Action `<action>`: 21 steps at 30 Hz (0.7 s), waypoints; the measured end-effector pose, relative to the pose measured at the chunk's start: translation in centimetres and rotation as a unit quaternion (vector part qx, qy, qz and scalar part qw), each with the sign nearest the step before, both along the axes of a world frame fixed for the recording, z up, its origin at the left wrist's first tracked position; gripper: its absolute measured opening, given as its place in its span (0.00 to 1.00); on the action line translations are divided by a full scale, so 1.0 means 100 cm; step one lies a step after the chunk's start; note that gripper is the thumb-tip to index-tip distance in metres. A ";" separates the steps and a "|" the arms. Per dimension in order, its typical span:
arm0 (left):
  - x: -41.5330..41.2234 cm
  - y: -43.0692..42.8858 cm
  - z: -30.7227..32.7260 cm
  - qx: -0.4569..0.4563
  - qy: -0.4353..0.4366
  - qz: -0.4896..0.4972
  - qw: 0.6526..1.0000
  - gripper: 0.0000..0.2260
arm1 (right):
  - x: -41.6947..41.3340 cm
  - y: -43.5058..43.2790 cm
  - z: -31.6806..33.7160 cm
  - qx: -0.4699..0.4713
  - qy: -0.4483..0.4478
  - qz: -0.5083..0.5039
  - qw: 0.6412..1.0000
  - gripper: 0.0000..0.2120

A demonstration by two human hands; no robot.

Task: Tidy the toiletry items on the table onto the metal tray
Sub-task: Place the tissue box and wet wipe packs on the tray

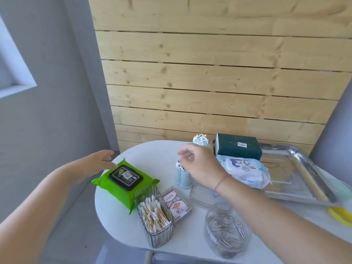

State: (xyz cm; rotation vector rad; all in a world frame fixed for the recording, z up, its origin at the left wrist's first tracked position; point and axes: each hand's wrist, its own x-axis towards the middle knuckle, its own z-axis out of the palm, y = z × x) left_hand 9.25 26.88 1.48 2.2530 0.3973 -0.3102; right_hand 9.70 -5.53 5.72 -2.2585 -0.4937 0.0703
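While my left hand [102,161] reaches out with fingers loosely spread at the far corner of the green wipes pack [124,184], just touching or barely above its edge, it has hold of nothing. My right hand [200,166] hovers open over the pale blue cup of swabs [183,177], fingers relaxed and empty; a thin cord sits on that wrist. On the white table [118,225] nearer me stand a clear box of cotton swabs [153,214], a pack of playing cards [176,203] just beside it, a clear lid [204,196] lying flat, and a clear jar of metal pins [226,230]. The metal tray [297,168] lies at the right, with a white wipes pack [245,171] resting partly over its left rim and a dark green box [238,145] behind that. A white holder of floss picks [200,140] stands at the table's far edge.
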 end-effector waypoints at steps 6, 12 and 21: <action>0.003 -0.009 -0.026 0.004 0.033 0.106 0.994 0.17 | 0.008 0.113 -0.003 -0.240 0.195 0.097 0.946 0.15; 0.004 -0.008 -0.028 0.005 0.080 0.115 0.990 0.24 | 0.023 0.133 -0.021 -0.323 0.236 0.114 0.910 0.33; -0.001 0.004 -0.032 -0.081 -0.005 0.199 0.977 0.19 | 0.035 0.153 -0.040 -0.104 0.263 0.017 0.959 0.31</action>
